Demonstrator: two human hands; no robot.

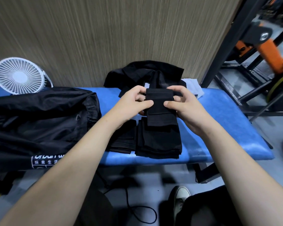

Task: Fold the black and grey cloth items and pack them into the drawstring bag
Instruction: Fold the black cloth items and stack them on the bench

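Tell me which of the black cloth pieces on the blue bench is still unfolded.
The crumpled black garment heaped at the bench's far edge against the wall. The two black stacks nearer the person lie flat and squared, and both hands hold a folded piece.

Both bare forearms reach forward from the bottom corners of the view and converge toward the middle, wrists roughly level with each other. The left hand (133, 101) is turned palm inward, its thumb pointing right and pressed on the front of a folded black cloth (159, 101), its fingers curled round behind the cloth's upper left edge. The right hand (185, 103) mirrors it: thumb pointing left on the cloth's front, fingers curled over the upper right corner. The two thumbs lie near each other, tips apart, each grip pinching the same piece.
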